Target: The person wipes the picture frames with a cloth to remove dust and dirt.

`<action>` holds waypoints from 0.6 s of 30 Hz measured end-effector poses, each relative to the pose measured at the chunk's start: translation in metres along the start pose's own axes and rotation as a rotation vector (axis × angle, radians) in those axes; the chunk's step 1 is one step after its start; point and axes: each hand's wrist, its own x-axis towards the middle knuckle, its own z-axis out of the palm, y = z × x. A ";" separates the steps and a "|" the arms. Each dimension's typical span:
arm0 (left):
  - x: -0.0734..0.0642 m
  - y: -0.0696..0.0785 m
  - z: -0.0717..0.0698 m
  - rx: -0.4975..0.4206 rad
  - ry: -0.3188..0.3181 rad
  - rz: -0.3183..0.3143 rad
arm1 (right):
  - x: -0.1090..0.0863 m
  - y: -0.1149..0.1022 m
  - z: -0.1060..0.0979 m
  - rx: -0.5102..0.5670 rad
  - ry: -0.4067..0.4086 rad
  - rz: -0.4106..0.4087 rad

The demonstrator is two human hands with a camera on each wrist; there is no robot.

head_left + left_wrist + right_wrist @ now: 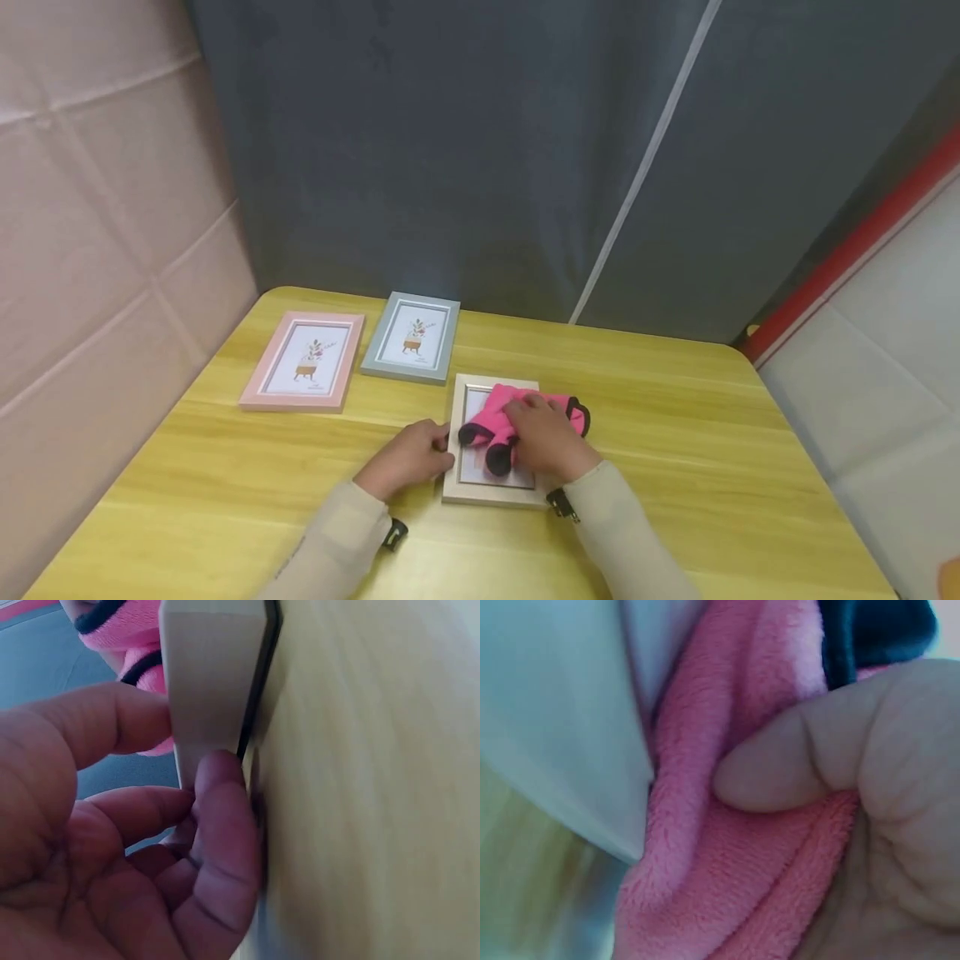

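Our left hand (408,458) has its fingers clamped on the left rim of a cream picture frame (491,497) on the desk (675,467); our right hand (547,437) grips a soft pink cloth (491,408) hiding part of it. We judge it light, stiff, perhaps fragile-faced, best held by the rim. Beyond lie a pink picture frame (306,362) and a grey-blue picture frame (412,337).

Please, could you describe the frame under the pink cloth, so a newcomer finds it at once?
On the yellow table, find the right hand holding a pink cloth. Beneath lies the pale beige frame. Unlike the pink frame and grey-blue frame, it is partly covered.
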 end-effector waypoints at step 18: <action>0.000 -0.012 -0.003 -0.119 -0.105 -0.011 | -0.054 -0.039 0.004 0.097 -0.024 -0.381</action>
